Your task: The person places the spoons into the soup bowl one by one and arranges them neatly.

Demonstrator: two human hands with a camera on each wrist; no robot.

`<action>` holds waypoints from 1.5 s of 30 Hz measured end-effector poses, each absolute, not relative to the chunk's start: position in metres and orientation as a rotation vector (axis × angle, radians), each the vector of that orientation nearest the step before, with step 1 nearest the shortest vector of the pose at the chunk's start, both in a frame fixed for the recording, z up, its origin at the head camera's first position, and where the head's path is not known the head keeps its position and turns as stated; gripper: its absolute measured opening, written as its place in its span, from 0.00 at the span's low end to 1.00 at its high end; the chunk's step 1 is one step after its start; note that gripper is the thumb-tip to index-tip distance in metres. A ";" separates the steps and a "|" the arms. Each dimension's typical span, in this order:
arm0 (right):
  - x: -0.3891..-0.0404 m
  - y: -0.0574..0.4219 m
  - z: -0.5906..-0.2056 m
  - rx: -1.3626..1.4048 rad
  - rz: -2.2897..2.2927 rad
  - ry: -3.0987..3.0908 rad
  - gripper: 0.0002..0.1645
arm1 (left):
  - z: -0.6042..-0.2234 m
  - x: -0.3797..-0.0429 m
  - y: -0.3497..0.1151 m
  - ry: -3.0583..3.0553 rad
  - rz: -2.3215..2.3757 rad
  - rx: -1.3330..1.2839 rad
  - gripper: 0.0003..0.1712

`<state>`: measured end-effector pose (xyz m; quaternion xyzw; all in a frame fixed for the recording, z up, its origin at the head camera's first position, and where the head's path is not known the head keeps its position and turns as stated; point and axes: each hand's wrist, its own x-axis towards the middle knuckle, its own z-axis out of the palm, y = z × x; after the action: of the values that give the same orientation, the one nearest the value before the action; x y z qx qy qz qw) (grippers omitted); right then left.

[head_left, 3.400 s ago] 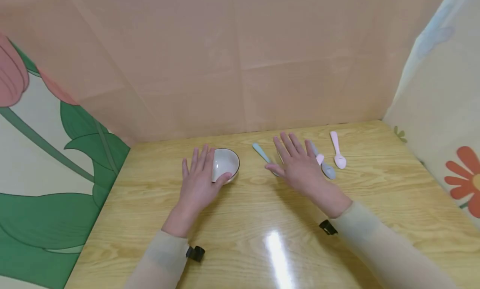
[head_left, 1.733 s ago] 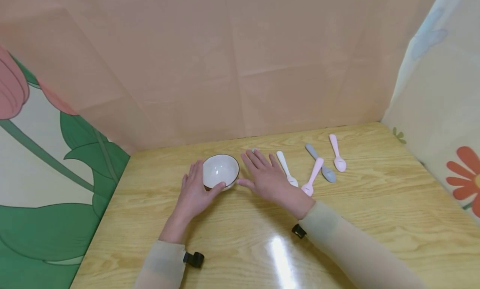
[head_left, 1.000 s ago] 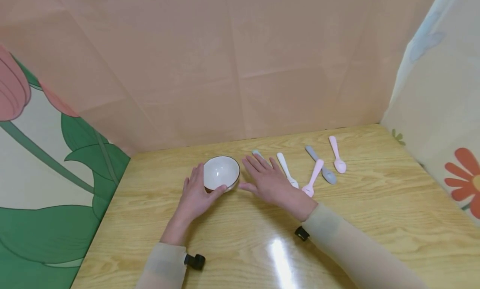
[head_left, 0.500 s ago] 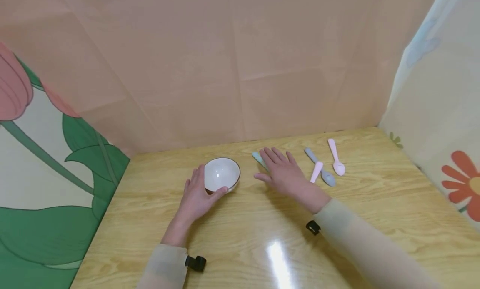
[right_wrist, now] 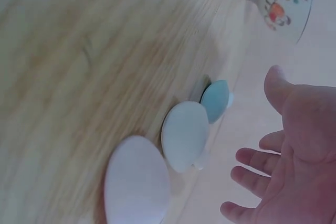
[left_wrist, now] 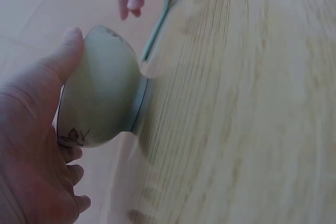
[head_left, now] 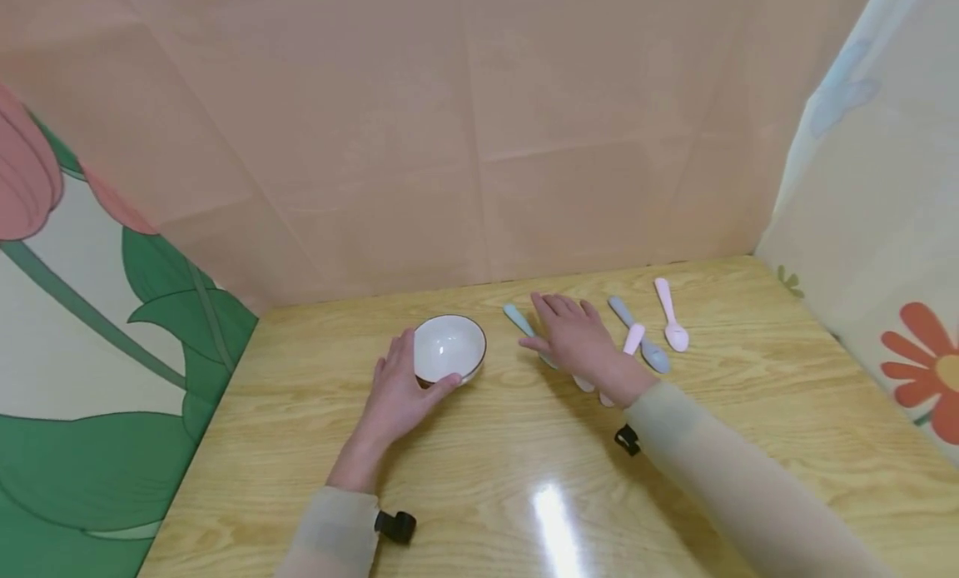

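My left hand grips the white bowl at its left side, thumb on the near rim and fingers round the far side. In the left wrist view the bowl stands upright, its foot at the tabletop. Fingers spread and holding nothing, my right hand hovers over the spoons. A teal spoon lies just left of it. The white spoon is mostly hidden beneath it, but its bowl end shows in the right wrist view, between the teal and pink ones. One pink spoon is partly covered by the wrist.
Right of that hand a grey spoon lies beside the pink one, with a second pink spoon farther right. The wooden table meets a beige backdrop behind, and printed panels flank both sides.
The right hand came left toward the bowl, then drew back right over the white spoon. The left hand closed round the bowl, which has lately shifted slightly right with it.
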<state>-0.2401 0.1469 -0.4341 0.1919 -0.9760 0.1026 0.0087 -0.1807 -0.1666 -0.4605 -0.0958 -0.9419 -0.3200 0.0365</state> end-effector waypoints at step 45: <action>-0.285 0.135 -0.454 0.605 0.562 -3.079 0.43 | -0.461 -0.182 -0.129 -2.884 -1.050 -0.342 0.67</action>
<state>-0.2847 0.1349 -0.4538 0.1898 -0.9656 0.1763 -0.0232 -0.1823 -0.1288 -0.4609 -0.1107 -0.9335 -0.3399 0.0268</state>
